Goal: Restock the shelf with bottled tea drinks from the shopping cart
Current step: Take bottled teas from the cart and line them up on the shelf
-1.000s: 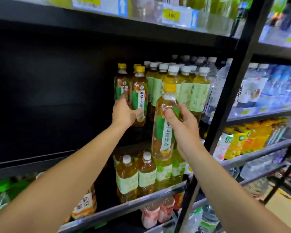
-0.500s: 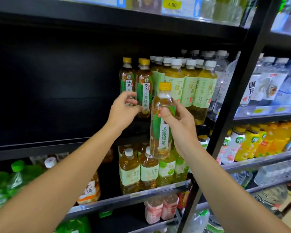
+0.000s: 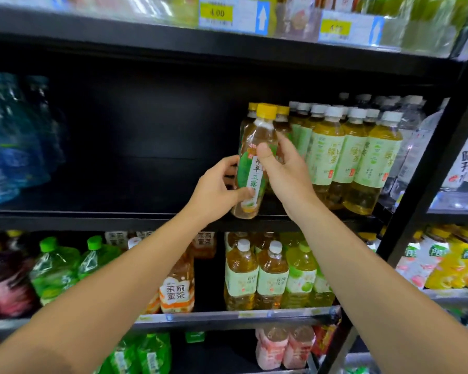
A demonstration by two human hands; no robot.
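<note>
Both hands, the left hand (image 3: 216, 188) low and the right hand (image 3: 284, 171) higher, clasp the full tea bottle (image 3: 254, 163) at the shelf (image 3: 146, 221) edge; likely heavy, slick plastic, best gripped round its labelled middle.

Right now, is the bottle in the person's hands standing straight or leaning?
Leaning slightly. The yellow-capped tea bottle has its cap further right than its base, which sits at the shelf edge, while both hands grip it.
</note>
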